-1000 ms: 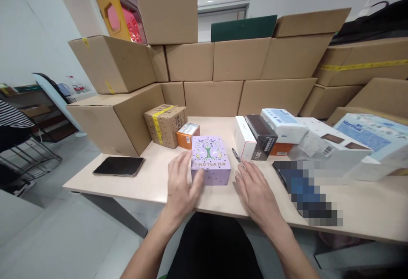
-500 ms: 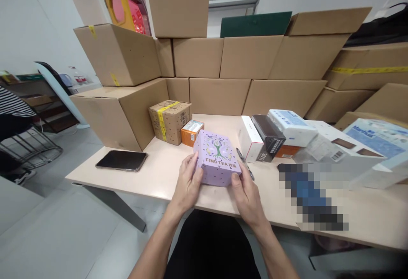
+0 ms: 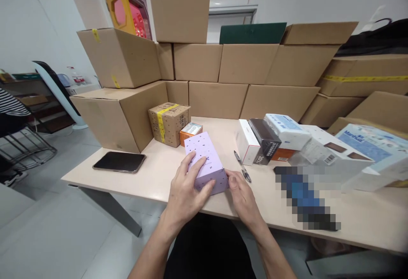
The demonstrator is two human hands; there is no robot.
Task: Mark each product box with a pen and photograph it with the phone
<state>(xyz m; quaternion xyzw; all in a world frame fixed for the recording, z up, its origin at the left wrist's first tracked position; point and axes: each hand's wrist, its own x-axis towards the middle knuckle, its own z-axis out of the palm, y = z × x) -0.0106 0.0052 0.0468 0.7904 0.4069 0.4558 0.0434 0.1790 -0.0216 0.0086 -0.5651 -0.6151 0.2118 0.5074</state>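
Observation:
A purple tea box [image 3: 204, 146] with small dark spots is between my hands at the table's front edge, one of its narrower spotted faces turned up. My left hand [image 3: 188, 181] lies over its left side, fingers on the upper face and thumb on the front face, gripping it. At the lower right edge my right hand [image 3: 240, 194] holds the box, its fingertips partly hidden behind the corner. Just right of the box lies a pen [image 3: 242, 167]. Behind it stands a small orange box [image 3: 191, 131].
A phone [image 3: 119, 162] lies at the table's left. A taped carton [image 3: 169, 124] and stacked cardboard boxes [image 3: 216, 100] line the back. To the right stand a white box [image 3: 247, 142], a dark box [image 3: 264, 141], tissue packs [image 3: 287, 130] and a blurred dark-blue item [image 3: 302, 196].
The tea box has been turned, so its printed tree face no longer shows on top. My left hand has moved onto its upper face; my right hand has shifted slightly lower.

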